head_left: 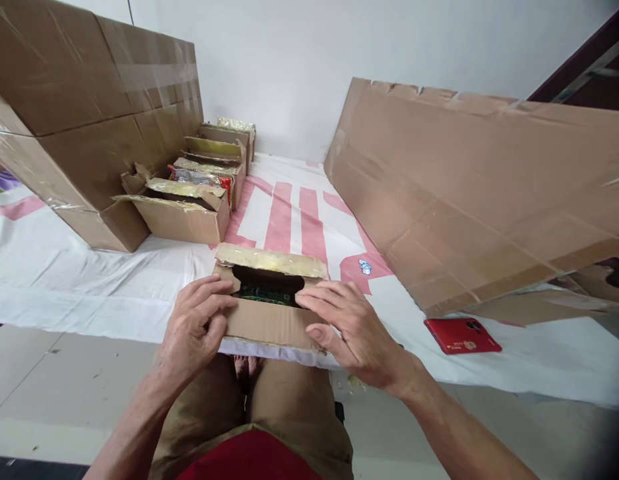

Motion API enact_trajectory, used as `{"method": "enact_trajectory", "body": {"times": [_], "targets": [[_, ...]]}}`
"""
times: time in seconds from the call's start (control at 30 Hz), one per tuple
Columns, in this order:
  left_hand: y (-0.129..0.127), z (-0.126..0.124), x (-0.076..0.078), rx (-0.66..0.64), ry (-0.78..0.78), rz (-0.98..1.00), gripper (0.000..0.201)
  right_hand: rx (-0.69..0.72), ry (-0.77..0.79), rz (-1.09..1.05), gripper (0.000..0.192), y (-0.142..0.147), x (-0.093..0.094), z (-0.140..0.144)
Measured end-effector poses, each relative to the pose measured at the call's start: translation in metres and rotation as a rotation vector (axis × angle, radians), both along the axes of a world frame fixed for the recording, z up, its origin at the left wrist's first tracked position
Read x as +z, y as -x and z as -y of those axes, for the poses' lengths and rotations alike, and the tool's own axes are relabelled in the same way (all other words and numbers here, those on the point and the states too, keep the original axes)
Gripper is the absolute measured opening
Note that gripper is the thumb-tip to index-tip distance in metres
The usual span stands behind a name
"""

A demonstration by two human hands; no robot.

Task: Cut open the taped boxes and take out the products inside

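Note:
A small cardboard box (274,323) sits at the table's front edge, right before me. Its top is partly open, with the back flap (272,260) standing up. Green and dark packaging (266,295) shows inside; what it contains is hidden. My left hand (197,320) holds the box's left end, fingers over the side flap and thumb bent at the front corner. On the opposite end, my right hand (347,327) grips the right side flap with its fingers, its thumb apart against the front panel.
Several small open boxes (182,217) stand in a row beside a stack of large taped cartons (114,93) at left. A big cardboard panel (479,200) leans at right. A red phone (462,335) lies near the table's front edge. The tablecloth (284,213) is pink and white.

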State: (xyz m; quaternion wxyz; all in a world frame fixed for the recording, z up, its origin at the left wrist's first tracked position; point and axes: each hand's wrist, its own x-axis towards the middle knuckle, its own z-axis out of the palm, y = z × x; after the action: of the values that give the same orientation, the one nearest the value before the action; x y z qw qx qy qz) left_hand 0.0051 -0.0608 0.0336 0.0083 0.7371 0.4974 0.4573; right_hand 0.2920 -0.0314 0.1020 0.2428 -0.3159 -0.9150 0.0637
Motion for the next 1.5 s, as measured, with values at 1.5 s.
{"method": "enact_trajectory", "body": {"times": [1.5], "targets": [[0.049, -0.052, 0.067, -0.084, 0.146, -0.616, 0.044, -0.355, 0.004, 0.228, 0.02, -0.022, 0.016, -0.053]]}}
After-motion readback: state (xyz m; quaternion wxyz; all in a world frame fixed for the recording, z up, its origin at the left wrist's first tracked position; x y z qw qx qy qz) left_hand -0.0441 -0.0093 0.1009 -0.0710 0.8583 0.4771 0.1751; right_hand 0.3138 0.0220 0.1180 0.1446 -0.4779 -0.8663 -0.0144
